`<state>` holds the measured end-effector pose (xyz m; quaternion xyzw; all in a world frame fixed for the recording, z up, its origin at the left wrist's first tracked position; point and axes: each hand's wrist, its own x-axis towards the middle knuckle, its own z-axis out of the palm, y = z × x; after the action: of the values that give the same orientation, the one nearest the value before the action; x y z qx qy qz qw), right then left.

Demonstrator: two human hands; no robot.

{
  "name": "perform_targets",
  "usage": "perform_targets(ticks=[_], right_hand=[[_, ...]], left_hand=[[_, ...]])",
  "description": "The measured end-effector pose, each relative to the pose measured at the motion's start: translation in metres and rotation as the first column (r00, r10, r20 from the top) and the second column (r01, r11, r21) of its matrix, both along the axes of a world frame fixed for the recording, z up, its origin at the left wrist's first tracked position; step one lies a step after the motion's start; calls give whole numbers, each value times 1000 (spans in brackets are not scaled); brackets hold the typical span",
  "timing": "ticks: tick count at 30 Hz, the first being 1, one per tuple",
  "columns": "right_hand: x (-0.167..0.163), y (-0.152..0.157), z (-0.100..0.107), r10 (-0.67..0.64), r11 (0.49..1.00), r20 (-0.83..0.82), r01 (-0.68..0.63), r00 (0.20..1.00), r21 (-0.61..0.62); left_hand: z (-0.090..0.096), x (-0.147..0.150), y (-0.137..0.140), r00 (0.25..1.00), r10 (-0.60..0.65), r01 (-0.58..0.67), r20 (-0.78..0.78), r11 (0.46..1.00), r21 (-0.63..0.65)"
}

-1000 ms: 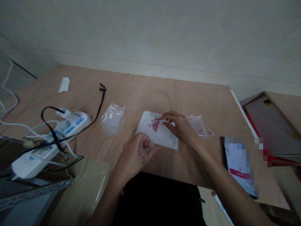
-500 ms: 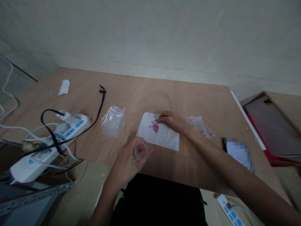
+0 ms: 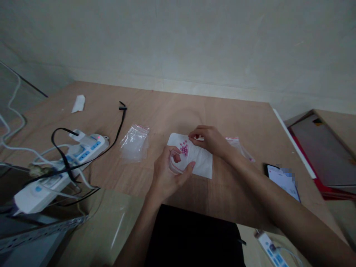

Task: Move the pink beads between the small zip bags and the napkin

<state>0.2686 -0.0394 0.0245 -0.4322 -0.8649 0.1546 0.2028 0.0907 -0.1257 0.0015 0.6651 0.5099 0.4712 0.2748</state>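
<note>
My left hand (image 3: pixel 169 174) is curled around a coil of clear, thin cord (image 3: pixel 174 167) at the near left edge of a white cloth (image 3: pixel 203 167). Several small pink beads (image 3: pixel 184 148) lie in a loose cluster on that cloth. Just right of the beads, my right hand (image 3: pixel 208 141) is over the cloth with thumb and forefinger pinched; whatever is between the fingertips is too small to make out. A clear zip bag (image 3: pixel 236 142) lies partly hidden behind my right forearm.
Other clear zip bags (image 3: pixel 135 142) lie left of the cloth. A white power strip (image 3: pixel 83 152) with tangled cables takes up the table's left side. A phone (image 3: pixel 282 181) rests at the right, and a scrap of white paper (image 3: pixel 78 103) at the back left.
My left hand has moved right and slightly up, to the cloth's edge, with the coil in it. My right hand has lifted slightly off the beads, its fingers pinched.
</note>
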Motion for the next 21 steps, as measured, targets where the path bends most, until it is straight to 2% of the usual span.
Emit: perform_targets(ticks=[2,3,5,7,10,14,17,19,21], right_hand=[[-3,-25,23,-59,997,-226,71,972,44],[-5,-39,34,-39,998,-288,50,957,33],[-9,-61,52,-15,1000,-301,19,953,11],[-13,-75,62,19,999,-203,-24,979,-24],[-14,-81,62,62,997,-66,-65,996,-38],[-7,-82,55,123,992,-74,-125,990,-29],[3,-83,50,37,998,-107,-42,994,-46],[9,-84,45,-46,988,-171,20,984,-151],[12,-85,39,-120,952,-281,30,952,-306]], left_hand=[[1,5,2,1000,-9,9,14,1000,2],[2,8,3,999,-26,26,27,1000,-6],[4,13,4,995,-68,70,74,997,-30],[5,18,4,987,-107,112,121,993,-39],[1,25,3,977,-149,151,150,989,-1],[-9,28,0,964,-185,180,189,983,44],[-10,22,-5,938,-232,233,258,972,25],[-7,17,-8,917,-246,264,314,965,-13],[-1,14,-10,905,-207,245,372,968,-57]])
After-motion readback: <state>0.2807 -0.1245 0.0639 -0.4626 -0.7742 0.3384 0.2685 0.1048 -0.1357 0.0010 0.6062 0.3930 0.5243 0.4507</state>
